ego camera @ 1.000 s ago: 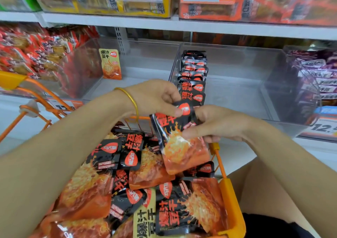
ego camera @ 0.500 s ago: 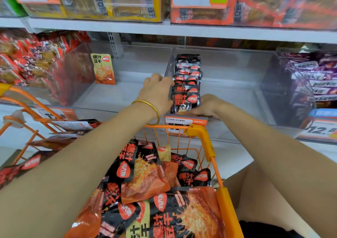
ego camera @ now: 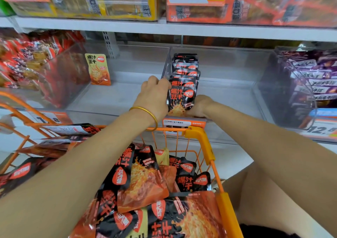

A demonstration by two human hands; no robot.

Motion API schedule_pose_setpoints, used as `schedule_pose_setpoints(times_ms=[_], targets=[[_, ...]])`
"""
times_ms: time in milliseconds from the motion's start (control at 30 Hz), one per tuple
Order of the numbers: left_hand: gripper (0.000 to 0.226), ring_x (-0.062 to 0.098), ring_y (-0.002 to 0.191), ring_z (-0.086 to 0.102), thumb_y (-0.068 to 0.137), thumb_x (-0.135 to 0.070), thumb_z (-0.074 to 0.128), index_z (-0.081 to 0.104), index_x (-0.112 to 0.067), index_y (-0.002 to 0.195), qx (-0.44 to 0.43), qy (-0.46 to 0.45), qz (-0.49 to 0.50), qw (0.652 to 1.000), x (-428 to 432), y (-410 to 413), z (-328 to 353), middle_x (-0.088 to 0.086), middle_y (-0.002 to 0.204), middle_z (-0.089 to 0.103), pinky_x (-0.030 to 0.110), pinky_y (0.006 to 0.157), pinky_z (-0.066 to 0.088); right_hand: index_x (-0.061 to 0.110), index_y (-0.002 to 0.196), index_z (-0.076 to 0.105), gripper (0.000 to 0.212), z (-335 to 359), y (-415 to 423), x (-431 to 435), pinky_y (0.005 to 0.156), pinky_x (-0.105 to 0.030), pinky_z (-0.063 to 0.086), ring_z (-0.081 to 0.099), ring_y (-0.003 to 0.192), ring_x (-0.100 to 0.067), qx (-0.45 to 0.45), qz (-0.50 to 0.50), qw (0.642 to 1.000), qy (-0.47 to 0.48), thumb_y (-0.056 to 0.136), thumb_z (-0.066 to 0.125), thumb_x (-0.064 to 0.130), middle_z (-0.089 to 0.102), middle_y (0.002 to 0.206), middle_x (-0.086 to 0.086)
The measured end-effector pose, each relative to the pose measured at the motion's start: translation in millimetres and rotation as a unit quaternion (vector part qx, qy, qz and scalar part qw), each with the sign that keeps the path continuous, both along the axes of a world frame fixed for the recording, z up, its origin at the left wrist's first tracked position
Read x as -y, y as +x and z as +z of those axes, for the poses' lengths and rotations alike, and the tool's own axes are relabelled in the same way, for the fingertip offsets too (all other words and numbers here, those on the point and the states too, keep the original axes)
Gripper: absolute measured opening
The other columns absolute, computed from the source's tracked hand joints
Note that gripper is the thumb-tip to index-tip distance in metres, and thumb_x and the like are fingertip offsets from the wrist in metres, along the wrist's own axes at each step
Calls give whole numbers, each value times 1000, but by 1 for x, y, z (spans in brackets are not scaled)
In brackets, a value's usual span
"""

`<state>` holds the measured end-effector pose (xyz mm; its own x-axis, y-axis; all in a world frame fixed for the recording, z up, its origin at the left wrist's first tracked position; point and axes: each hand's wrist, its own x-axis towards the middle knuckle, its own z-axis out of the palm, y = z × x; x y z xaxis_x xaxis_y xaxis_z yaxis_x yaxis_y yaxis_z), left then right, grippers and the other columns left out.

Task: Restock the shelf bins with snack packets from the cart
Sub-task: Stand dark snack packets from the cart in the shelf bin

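Black snack packet (ego camera: pixel 181 96), orange print, upright

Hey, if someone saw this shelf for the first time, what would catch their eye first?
The left hand and right hand gripping a black and orange snack packet at the front of a row in the clear middle bin. Below them, the orange cart is heaped with the same packets.

— Item: front packet (ego camera: pixel 182 96). Change of place?
— From above the cart (ego camera: pixel 197 133), one second back, to the clear bin (ego camera: pixel 228 95). It now stands upright at the head of the row (ego camera: pixel 185 68).
— And the left hand (ego camera: pixel 154 96)?
— Moved forward with it; grips its left edge.
— The right hand (ego camera: pixel 199 105)?
— Likewise forward; holds its lower right corner at the bin's front.
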<state>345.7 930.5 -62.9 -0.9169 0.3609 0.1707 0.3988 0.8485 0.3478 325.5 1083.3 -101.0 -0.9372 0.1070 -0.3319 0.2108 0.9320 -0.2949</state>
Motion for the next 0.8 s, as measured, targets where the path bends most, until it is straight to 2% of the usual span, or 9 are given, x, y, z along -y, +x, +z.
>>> schedule_pose_setpoints(times_ms=[100,200,300,367,467,533,633,800], targets=[[47,31,115,34,80,6,52,46,-11,124,-7,1,-1,1000,1,0,0,15,122,36,37,93,36,13,120,56,59,-5,-5,-1,81,-26,43,57,109,-22,-78,-78,992,-62,71,80,34,61,118,-4],[40,29,114,33,82,5,51,52,-14,117,-12,-3,-13,1000,2,0,-1,13,118,36,34,91,35,13,118,56,56,-5,-6,-2,79,-28,43,58,103,-22,-110,-82,987,-80,71,80,33,62,116,-6],[34,29,114,33,83,5,50,59,-16,108,-14,-14,-22,1000,3,0,-3,12,117,35,35,94,36,14,118,56,55,-7,-4,0,76,-28,44,55,92,-18,-38,-55,998,-19,78,71,48,63,112,-6],[34,29,117,32,84,4,48,61,-17,108,-11,-22,-25,999,3,0,-5,12,120,34,37,96,35,14,121,55,58,-7,-5,2,82,-29,45,56,98,-20,-1,-39,999,-3,79,67,53,62,115,-6],[34,31,119,31,86,0,46,63,-18,110,-12,-34,-25,999,5,2,-5,13,127,32,38,97,35,14,131,50,57,-2,-3,4,96,-31,41,52,116,-23,33,-19,999,-26,85,65,43,56,127,-8],[34,32,120,30,87,-3,46,63,-20,112,-10,-53,-27,998,5,3,-4,12,133,30,37,97,33,12,133,49,49,3,1,6,101,-31,38,48,121,-25,58,3,997,-50,91,60,34,53,133,-11],[33,31,122,28,89,-8,48,64,-24,113,-8,-74,-31,997,6,6,-2,10,140,25,37,99,32,8,129,53,42,8,7,4,100,-31,38,49,120,-25,66,6,995,-70,93,58,29,54,131,-12],[33,33,133,18,89,-13,50,64,-27,115,3,-93,-31,995,8,8,3,10,153,10,39,106,28,9,129,54,40,10,10,6,98,-31,39,52,114,-24,66,33,997,-25,97,50,34,55,130,-13]])
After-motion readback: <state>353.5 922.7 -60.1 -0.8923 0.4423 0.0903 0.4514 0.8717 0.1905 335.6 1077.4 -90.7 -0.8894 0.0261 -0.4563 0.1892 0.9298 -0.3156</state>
